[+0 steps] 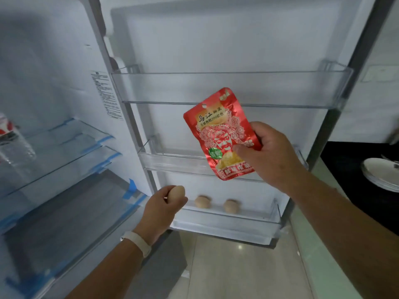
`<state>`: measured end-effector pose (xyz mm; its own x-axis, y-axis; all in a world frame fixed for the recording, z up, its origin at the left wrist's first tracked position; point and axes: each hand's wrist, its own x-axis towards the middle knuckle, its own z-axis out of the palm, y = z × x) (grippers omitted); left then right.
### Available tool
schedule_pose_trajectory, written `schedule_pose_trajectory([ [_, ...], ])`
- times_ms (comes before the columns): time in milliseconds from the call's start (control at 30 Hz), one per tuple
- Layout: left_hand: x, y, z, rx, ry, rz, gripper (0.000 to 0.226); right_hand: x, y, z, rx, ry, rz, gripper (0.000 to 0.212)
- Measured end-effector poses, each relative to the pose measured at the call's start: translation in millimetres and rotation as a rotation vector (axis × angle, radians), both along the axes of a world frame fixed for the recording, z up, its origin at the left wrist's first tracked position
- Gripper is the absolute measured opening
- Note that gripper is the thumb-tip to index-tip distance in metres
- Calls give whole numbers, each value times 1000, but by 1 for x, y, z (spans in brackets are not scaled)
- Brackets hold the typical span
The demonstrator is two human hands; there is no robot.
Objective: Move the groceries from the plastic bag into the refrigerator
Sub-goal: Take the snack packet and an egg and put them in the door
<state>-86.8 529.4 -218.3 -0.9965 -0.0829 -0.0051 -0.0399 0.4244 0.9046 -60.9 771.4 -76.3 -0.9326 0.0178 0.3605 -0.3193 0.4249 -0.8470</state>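
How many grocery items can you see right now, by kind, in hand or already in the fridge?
Pale brown eggs: 3, one in the left hand, two in the bottom door bin
Red foil snack packets: 1, in the right hand
Clear plastic bottles: 1, on a fridge shelf
Total: 5

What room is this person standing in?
Probably a home kitchen: an open refrigerator with clear door shelves, eggs in the bottom one, and stacked plates on a dark counter beside it.

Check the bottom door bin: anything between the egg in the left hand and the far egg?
Yes: one more egg sits between the held egg and far egg, head view.
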Motion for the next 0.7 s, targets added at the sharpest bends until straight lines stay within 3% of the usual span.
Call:
schedule_pose_trajectory([
  [133, -18, 6, -10, -18, -23, 19, 34, -38, 3, 17, 211, 93, 17, 15],
  [333, -42, 2, -17, -109, -63, -16, 27, -69, -3, 12, 579, 60, 80, 20],
  [500, -69, 0, -30, -198, -97, -91, 25, -99, -7, 10, 526, -70, 120, 12],
  [700, -108, -6, -48, -400, -203, -293, 13, -128, -1, 9, 803, -195, 148, 12],
])
